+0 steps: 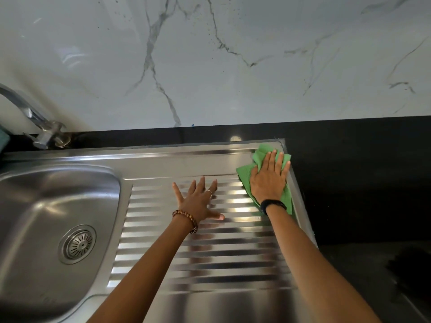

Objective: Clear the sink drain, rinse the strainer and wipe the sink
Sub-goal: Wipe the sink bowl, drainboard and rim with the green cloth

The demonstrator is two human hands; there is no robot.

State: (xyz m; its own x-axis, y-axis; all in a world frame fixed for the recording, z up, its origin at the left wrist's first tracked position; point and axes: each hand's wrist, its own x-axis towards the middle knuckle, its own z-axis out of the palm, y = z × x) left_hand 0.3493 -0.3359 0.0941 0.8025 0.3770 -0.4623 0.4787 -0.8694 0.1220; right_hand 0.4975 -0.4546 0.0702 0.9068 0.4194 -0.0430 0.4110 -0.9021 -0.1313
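The steel sink has a basin (35,201) on the left and a ribbed drainboard (198,252) on the right. A round metal strainer (78,244) sits in the drain at the basin's bottom. My right hand (268,180) presses flat on a green cloth (258,157) at the drainboard's far right corner. My left hand (198,201) lies flat on the ribs with its fingers spread and nothing in it.
A chrome faucet (35,122) stands at the back left, behind the basin. A black countertop (361,183) runs to the right of the sink and along the back. A white marbled wall (210,54) rises behind.
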